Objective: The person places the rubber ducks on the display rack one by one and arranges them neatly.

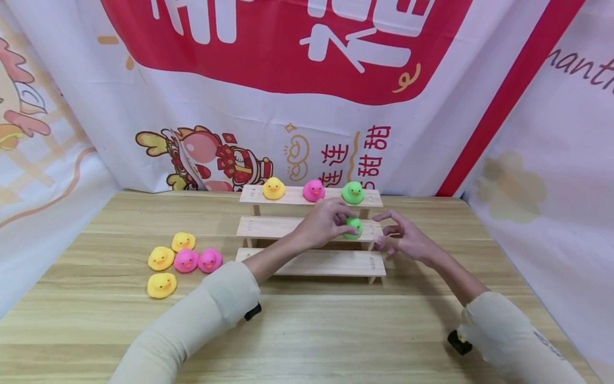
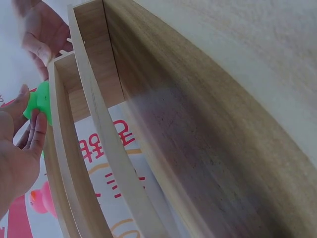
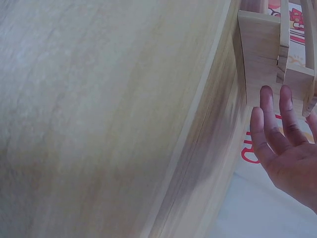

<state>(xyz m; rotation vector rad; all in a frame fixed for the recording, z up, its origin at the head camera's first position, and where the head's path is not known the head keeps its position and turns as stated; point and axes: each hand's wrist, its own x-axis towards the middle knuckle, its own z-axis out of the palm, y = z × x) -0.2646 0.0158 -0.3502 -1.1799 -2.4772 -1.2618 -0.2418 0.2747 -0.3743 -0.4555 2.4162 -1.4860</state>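
My left hand (image 1: pixel 322 223) pinches a green toy duck (image 1: pixel 354 228) at the right part of the middle shelf of a three-step wooden stand (image 1: pixel 268 228). In the left wrist view, thumb and fingers grip that duck (image 2: pixel 41 103) right at the shelf's edge. Beside the stand's right end is my right hand (image 1: pixel 405 237), its fingers loosely bent with nothing between them. The right wrist view shows this hand (image 3: pixel 292 148) with fingers extended near the stand's side panel (image 3: pixel 260 54). On the top shelf sit a yellow duck (image 1: pixel 273 189), a pink duck (image 1: pixel 314 190) and another green duck (image 1: pixel 353 192).
Left of the stand, several ducks lie grouped on the wooden table (image 1: pixel 326 336): yellow ones, such as the front yellow duck (image 1: pixel 161 285), and two pink ones, including the right pink duck (image 1: pixel 210 260). A printed cloth (image 1: pixel 408 144) hangs behind the table.
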